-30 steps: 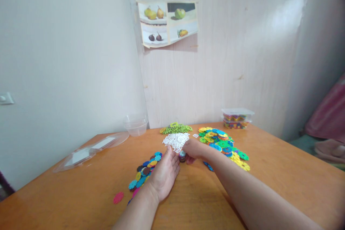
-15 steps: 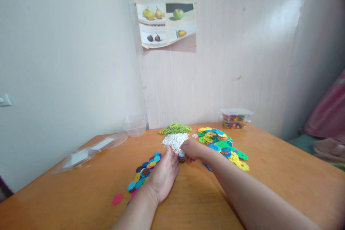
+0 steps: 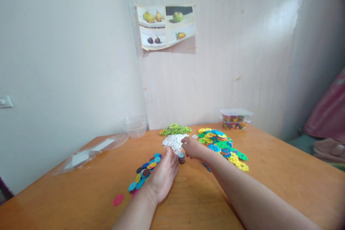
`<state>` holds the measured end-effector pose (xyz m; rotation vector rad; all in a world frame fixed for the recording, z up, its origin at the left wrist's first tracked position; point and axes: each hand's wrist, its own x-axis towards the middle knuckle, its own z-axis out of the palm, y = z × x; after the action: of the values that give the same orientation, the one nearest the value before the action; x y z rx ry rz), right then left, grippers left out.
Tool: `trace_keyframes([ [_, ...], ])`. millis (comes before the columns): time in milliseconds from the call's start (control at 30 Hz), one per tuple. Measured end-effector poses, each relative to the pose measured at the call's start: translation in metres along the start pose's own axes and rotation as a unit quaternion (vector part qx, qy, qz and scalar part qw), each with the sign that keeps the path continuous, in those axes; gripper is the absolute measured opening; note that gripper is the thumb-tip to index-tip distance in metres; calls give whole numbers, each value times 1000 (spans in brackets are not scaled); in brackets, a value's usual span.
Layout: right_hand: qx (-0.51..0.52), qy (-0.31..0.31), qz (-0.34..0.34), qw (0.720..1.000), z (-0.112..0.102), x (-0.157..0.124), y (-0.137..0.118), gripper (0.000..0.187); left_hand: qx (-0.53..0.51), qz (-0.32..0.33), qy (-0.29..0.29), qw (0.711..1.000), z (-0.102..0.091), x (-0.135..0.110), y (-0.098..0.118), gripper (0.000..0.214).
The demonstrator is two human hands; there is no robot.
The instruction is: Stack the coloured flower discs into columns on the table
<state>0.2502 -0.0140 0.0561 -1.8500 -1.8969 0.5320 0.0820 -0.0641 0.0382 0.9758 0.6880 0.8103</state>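
Setting: corner of a room with pale walls; an orange wooden counter [image 3: 269, 172] carries everything.
Main item: short stack of discs [image 3: 181, 157], dark and blue, near the middle of the counter, between the two hands.
Change: half a second ago the right hand's fingers were on the stack; they have now lifted off toward the far side, and the stack stands alone. Judged: the stack has been let go and holds by itself.
Heading and axis: flat faces up and down; the stack's axis is upright, with no lean that can be made out. The discs are round, so no side counts as a front.
Right hand [image 3: 192, 148]: just beyond the stack, at the near edge of the white pieces [image 3: 174, 141]; fingers curled, and I cannot tell whether the grip holds anything.
Left hand [image 3: 163, 178]: palm down on the counter just left of the stack; grip slack, fingers stretched, holding nothing; unmoved across the three pictures.
Near left: spread of mixed discs [image 3: 145, 172] along the left hand; one pink disc [image 3: 118, 199] apart from it.
Near right: larger heap of coloured discs [image 3: 223, 145].
Far edge: green pieces [image 3: 175, 129]; clear tub [image 3: 135, 125]; clear lid [image 3: 88, 152]; lidded box of coloured pieces [image 3: 236, 118].
Wall: fruit poster [image 3: 165, 25].
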Motion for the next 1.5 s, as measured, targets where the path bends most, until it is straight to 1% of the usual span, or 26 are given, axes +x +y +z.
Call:
trace_keyframes([
  [100,8,52,-7,999,-4,-3,-2,30,-9,17,6,1000,-5,0,5,81],
  [200,9,89,-21,996,-4,-16,-4,26,5,46,30,998,-12,-1,12,80],
  [300,12,92,-36,995,3,-44,-1,23,33,100,63,992,-22,-2,19,70],
  [400,-4,72,-80,994,12,-82,11,21,75,149,139,976,-35,-3,25,61],
  [467,-29,67,-96,993,16,-107,21,21,125,182,205,953,-41,-5,28,58],
  [533,-53,54,-123,989,17,-127,31,20,206,224,255,918,-46,-9,31,51],
  [600,-69,41,-131,988,15,-139,39,20,301,244,286,877,-49,-15,33,44],
  [633,-70,36,-130,988,14,-142,41,21,344,242,291,859,-50,-17,34,41],
  [700,-62,34,-121,990,11,-141,44,21,407,220,284,840,-52,-22,35,34],
  [800,-49,37,-110,992,11,-134,44,21,456,182,250,834,-59,-27,33,25],
  [833,-48,39,-110,992,12,-132,44,21,476,179,240,827,-61,-28,33,22],
  [867,-49,40,-110,992,13,-130,44,21,502,184,231,813,-64,-28,33,21],
  [1000,-64,44,-113,990,18,-128,44,21,616,216,176,736,-64,-29,32,21],
  [1067,-75,52,-118,989,19,-129,43,21,651,212,148,714,-60,-28,30,22],
  [1133,-83,59,-123,987,19,-129,42,21,670,198,139,702,-54,-27,27,24],
  [1233,-89,63,-128,986,20,-129,42,21,679,180,143,697,-50,-24,20,28],
  [1333,-96,69,-134,984,21,-128,43,21,691,170,135,689,-49,-20,15,23],
  [1433,-101,72,-135,983,24,-127,45,20,700,175,125,681,-49,-16,13,16],
  [1500,-101,73,-134,983,24,-126,46,20,700,189,120,678,-48,-15,13,15],
])
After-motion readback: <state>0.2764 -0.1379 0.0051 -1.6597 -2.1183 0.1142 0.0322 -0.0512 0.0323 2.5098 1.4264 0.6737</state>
